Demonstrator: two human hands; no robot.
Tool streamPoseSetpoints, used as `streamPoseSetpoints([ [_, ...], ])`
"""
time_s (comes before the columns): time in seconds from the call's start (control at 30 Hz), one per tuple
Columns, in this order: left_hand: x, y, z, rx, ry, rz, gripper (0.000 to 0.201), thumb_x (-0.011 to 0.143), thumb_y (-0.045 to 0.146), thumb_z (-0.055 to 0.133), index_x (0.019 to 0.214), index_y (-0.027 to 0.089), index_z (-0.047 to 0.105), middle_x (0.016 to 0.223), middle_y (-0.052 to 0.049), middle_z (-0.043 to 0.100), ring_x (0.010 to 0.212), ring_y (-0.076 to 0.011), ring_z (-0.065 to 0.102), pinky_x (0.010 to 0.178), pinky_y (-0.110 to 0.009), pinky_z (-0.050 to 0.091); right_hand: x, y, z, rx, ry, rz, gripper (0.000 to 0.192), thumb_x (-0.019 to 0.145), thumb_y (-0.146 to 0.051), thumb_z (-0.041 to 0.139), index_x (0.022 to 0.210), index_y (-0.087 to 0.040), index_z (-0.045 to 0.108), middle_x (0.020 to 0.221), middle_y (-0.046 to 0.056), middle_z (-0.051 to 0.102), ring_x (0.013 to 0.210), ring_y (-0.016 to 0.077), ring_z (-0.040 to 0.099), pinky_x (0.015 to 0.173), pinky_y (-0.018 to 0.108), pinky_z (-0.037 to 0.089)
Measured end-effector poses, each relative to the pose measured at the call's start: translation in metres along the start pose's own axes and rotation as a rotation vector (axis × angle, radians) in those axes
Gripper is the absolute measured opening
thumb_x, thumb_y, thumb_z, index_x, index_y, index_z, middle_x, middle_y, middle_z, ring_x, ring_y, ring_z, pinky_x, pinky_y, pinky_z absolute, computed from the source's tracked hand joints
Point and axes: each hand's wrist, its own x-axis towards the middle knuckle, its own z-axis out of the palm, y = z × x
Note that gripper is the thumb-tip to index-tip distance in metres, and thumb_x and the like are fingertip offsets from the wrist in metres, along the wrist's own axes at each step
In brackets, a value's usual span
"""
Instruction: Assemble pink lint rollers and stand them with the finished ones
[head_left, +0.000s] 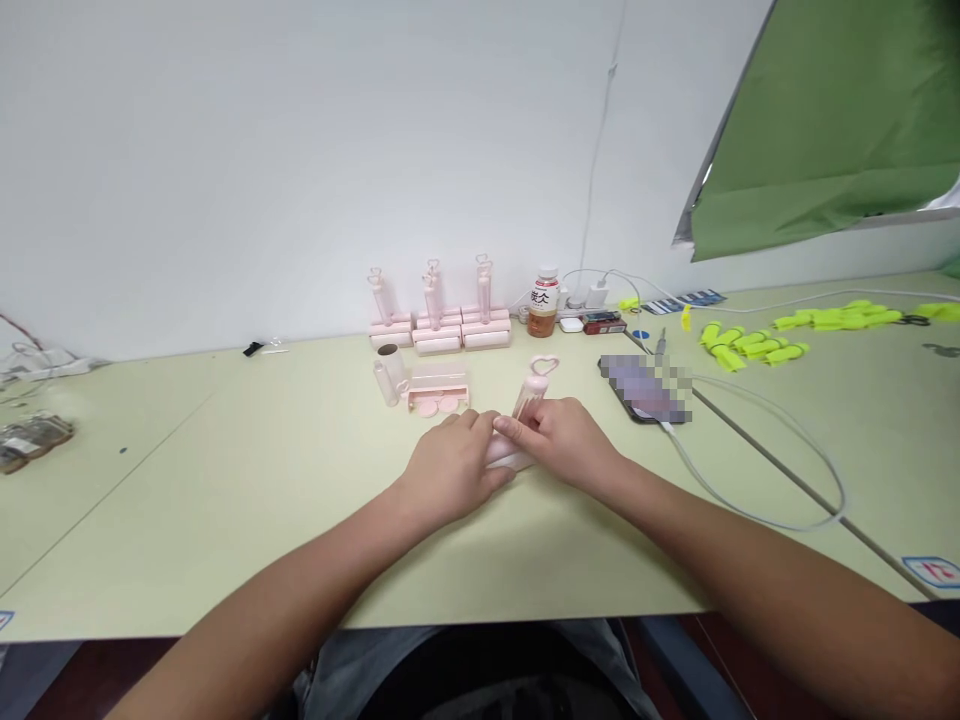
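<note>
I read the near part of the pale green tabletop (247, 500) as open: bare surface on the left between the table edge and the left hand (450, 470), and bare again in front of both forearms. Behind the hands the way narrows. A pink open case with two round pads (437, 391) and a small pale upright roll (390, 378) stand just beyond the left hand. Further back, a row of pink heart-topped rollers on stands (439, 320) and a brown-liquid bottle with white cap (543, 303) block the wall side. To the right hand's (566, 440) right, a dark phone (645, 388) and its looping white cable (780, 470) lie across the surface.
</note>
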Motion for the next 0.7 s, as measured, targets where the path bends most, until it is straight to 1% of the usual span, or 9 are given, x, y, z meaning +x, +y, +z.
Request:
streamPoseSetpoints([
  [0.13,0.015,-0.003,-0.014,0.161,-0.054,0.048,0.037,0.08,0.038,0.061,0.111,0.018,0.059,0.099,-0.009,0.066,0.089,-0.0276,0.063,0.07,-0.036,0.05,-0.003,0.003,0.003,0.213,0.078,-0.122,0.048,0.091,-0.054,0.05,0.066,-0.017,0.068,0.066,0.005,0.068,0.061,0.016,0.059,0.059,0.027,0.039],
  [0.2,0.024,-0.011,-0.03,0.225,-0.052,0.064,0.032,0.08,0.035,0.059,0.108,0.018,0.062,0.099,-0.009,0.066,0.089,-0.0278,0.064,0.071,-0.036,0.049,-0.005,0.005,0.004,0.353,0.145,-0.201,0.038,0.091,-0.05,0.053,0.085,-0.017,0.072,0.074,0.005,0.069,0.059,0.0145,0.059,0.059,0.027,0.043],
  [0.27,0.035,-0.028,-0.053,0.226,-0.005,0.026,0.03,0.081,0.035,0.058,0.105,0.018,0.064,0.098,-0.009,0.067,0.086,-0.0264,0.064,0.071,-0.035,0.048,-0.007,0.006,0.002,0.47,0.252,-0.248,0.036,0.091,-0.045,0.055,0.106,-0.016,0.068,0.075,0.004,0.068,0.055,0.013,0.056,0.056,0.027,0.045],
  [0.3,0.04,-0.04,-0.066,0.205,0.045,-0.022,0.031,0.08,0.038,0.059,0.105,0.019,0.065,0.098,-0.008,0.068,0.085,-0.0256,0.064,0.07,-0.033,0.047,-0.008,0.005,0.002,0.512,0.303,-0.262,0.037,0.091,-0.043,0.055,0.112,-0.015,0.065,0.075,0.004,0.068,0.054,0.0128,0.055,0.054,0.027,0.046],
  [0.37,0.051,-0.07,-0.092,0.119,0.171,-0.144,0.034,0.081,0.042,0.058,0.107,0.023,0.067,0.096,-0.004,0.069,0.084,-0.0238,0.064,0.07,-0.031,0.046,-0.01,0.005,0.001,0.56,0.367,-0.284,0.034,0.092,-0.039,0.054,0.115,-0.015,0.063,0.074,0.003,0.066,0.056,0.0132,0.057,0.054,0.027,0.047],
  [0.43,0.06,-0.106,-0.114,0.031,0.265,-0.299,0.044,0.081,0.046,0.059,0.118,0.023,0.064,0.095,-0.003,0.069,0.081,-0.0218,0.063,0.069,-0.028,0.046,-0.01,0.005,0.002,0.571,0.359,-0.275,0.029,0.092,-0.037,0.054,0.11,-0.016,0.064,0.072,0.003,0.065,0.057,0.0132,0.057,0.054,0.027,0.048],
  [0.5,0.068,-0.144,-0.126,-0.021,0.297,-0.432,0.056,0.078,0.045,0.063,0.129,0.023,0.058,0.102,-0.004,0.068,0.081,-0.0211,0.063,0.065,-0.027,0.046,-0.009,0.007,0.005,0.582,0.312,-0.252,0.027,0.092,-0.036,0.054,0.107,-0.017,0.065,0.07,0.002,0.064,0.057,0.0132,0.057,0.054,0.028,0.049],
  [0.6,0.075,-0.196,-0.12,-0.041,0.219,-0.573,0.063,0.074,0.04,0.068,0.133,0.023,0.055,0.113,-0.006,0.066,0.084,-0.0215,0.062,0.063,-0.026,0.046,-0.006,0.011,0.012,0.614,0.243,-0.237,0.027,0.091,-0.036,0.054,0.106,-0.017,0.066,0.068,0.002,0.061,0.062,0.0148,0.06,0.054,0.027,0.05],
  [0.7,0.079,-0.233,-0.093,-0.05,0.103,-0.605,0.064,0.073,0.034,0.067,0.135,0.025,0.054,0.118,-0.006,0.066,0.087,-0.0213,0.063,0.064,-0.025,0.047,-0.006,0.013,0.016,0.641,0.203,-0.226,0.027,0.091,-0.036,0.055,0.106,-0.016,0.066,0.068,0.002,0.06,0.066,0.0159,0.062,0.054,0.027,0.051],
])
